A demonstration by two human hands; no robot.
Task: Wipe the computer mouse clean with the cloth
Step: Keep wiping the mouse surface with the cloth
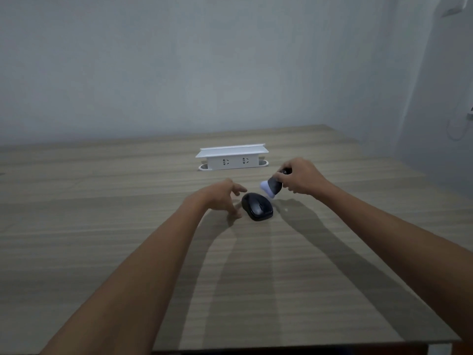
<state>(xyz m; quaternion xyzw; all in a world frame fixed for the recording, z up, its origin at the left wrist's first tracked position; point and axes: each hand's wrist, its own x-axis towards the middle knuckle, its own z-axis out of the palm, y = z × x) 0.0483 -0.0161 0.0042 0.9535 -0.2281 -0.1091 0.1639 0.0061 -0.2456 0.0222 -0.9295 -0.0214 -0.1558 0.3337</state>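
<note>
A black computer mouse (257, 206) lies on the wooden desk (102, 226), near its middle. My left hand (222, 198) hovers just left of the mouse with fingers spread, its fingertips close to the mouse's edge and holding nothing. My right hand (300, 178) is up and to the right of the mouse, closed around a small dark cleaning tool with a pale lavender cloth pad (270, 187). The pad end points down-left and hangs just above the far right side of the mouse, apart from it.
A white pop-up power socket box (231, 157) with two outlets stands on the desk behind the mouse. A grey wall rises at the back. The desk's front edge (281, 348) runs along the bottom, its right edge slants toward the wall.
</note>
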